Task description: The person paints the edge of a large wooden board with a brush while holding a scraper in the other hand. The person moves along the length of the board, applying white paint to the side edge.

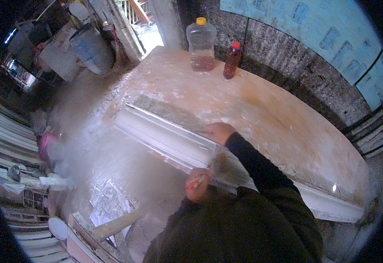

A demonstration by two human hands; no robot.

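A long white plaster moulding [169,136] lies slantwise along the near edge of the table [261,105], its face ribbed and curved. My right hand [220,133] is at the moulding's far edge, fingers bent against it. Close to my body, my left hand [198,185] is closed beside the near edge; a bit of red and white shows at it, but what it holds I cannot make out. Between my hands and my dark sleeve is a greyish-brown patch [226,163]. Further right, a white moulding length [331,201] continues past my arm.
At the table's far side stand a big clear jug [201,44] with a yellow cap and a small red-capped bottle [232,61] of dark red liquid. A blue barrel [91,49] stands far left. Wood pieces [118,224] and white scraps [108,202] lie on the dusty floor.
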